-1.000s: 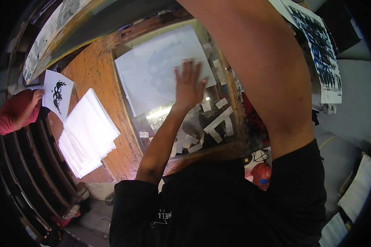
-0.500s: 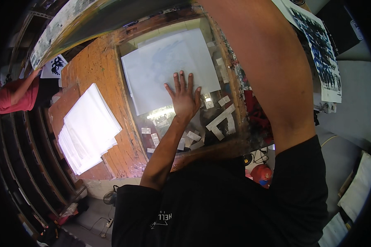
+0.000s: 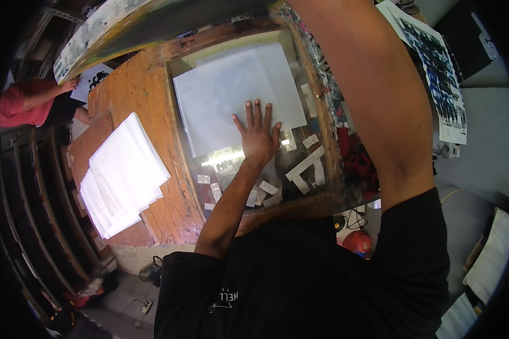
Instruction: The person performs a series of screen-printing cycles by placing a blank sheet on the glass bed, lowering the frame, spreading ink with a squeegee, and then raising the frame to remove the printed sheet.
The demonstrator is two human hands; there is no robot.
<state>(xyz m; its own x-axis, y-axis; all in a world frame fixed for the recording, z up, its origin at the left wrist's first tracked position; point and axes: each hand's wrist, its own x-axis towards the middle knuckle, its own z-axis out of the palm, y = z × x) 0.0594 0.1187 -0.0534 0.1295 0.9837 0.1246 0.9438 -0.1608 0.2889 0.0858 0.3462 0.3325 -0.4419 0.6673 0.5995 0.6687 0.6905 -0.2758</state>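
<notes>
My left hand (image 3: 258, 135) lies flat with fingers spread on the near part of a white sheet of paper (image 3: 215, 93). A faint bluish mark shows on the sheet. Under it is a glass panel (image 3: 232, 186) in a wooden frame, with bits of pale tape stuck on its near part. My right arm (image 3: 379, 96) stretches far forward and leaves the picture at the top, so its hand is out of sight. Above the panel's far side hangs a large tilted frame (image 3: 136, 37) with a dark face and a paint-stained edge.
A stack of white paper (image 3: 124, 175) lies on the wooden tabletop (image 3: 130, 90) at left. Beyond it, a person in a red shirt (image 3: 31, 104) holds a sheet with a black print (image 3: 93, 85). Dark racks (image 3: 45, 203) stand at left. A printed sheet (image 3: 435, 73) hangs at right.
The view has shifted slightly, moving the scene a little to the right. My left hand stays flat on the sheet. At far left the person has changed arm position beside the printed sheet.
</notes>
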